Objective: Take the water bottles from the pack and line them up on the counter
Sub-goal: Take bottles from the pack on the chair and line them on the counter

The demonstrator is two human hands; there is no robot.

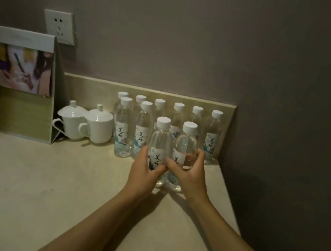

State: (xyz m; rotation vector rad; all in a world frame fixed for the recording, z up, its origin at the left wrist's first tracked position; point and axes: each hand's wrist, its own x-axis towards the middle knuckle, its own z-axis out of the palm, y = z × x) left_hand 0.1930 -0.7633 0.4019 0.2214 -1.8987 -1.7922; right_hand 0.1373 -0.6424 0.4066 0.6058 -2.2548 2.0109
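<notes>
Both hands up front on the table [49,184], each wrapped on one bottle. Left hand [144,170] has fingers clamped on the left front bottle [160,143], thumb across the label; right hand [190,174] has fingers clamped on the right front bottle [186,146], thumb on the label side, other fingers round the far side. The 2 held bottles are upright, just beside each other, bases at or near the table surface, can't tell if touching it. Landmark = backsplash [94,89] along the wall: back row [178,114] of 6 white-capped bottles stands right against it, rightmost one [213,135] near the table's rt corner. 2 more bottles [123,128] stand one step out from the backsplash, in front of the row's left end. The held pair is further out again, in front of the row's middle. Left of the bottles, near the backsplash: 2 white lidded cups [98,125] side by side, touching or nearly. Further left a card stand [23,87] w/ a photo on its face, upright on the table. Wall socket [60,27] above the backsplash, behind the stand's top. Dim light, labels only partly legible.
</notes>
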